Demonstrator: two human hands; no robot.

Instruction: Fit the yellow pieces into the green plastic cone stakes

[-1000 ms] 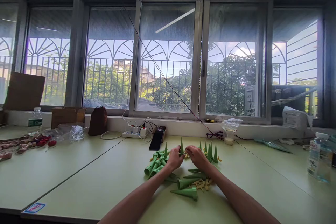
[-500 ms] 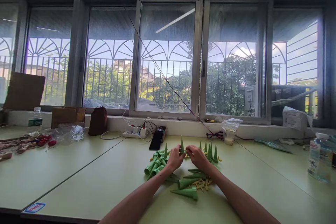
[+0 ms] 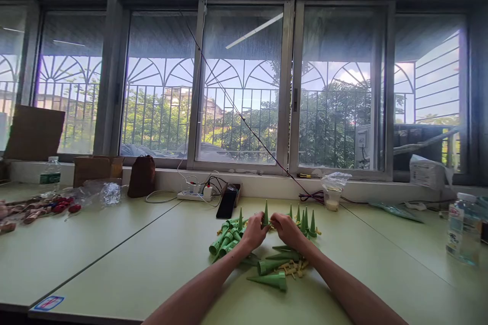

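Observation:
My left hand point(image 3: 254, 231) is closed round the base of a green plastic cone point(image 3: 266, 209), whose tip points up. Close against that cone's right side, my right hand point(image 3: 286, 228) is pinched; whatever lies between its fingertips is too small to make out. Several green cones lie in a pile point(image 3: 227, 237) to the left of my left hand. Beyond my right hand, more cones point(image 3: 312, 224) stand upright among small yellow pieces. Between my forearms lie a green cone point(image 3: 270, 280) on its side, other cones, and a heap of yellow plastic pieces point(image 3: 293, 268).
A phone point(image 3: 227, 203) and a power strip point(image 3: 190, 196) are at the table's back edge. A plastic cup with a bag point(image 3: 333, 194) stands back right, a bottle point(image 3: 463, 228) far right. Wooden-looking items point(image 3: 36, 210) and a brown pouch point(image 3: 142, 176) are at left.
The held cone and both hands have shifted very slightly to the right. Both hands keep nearly the same pose, and the cones on the table lie as before.

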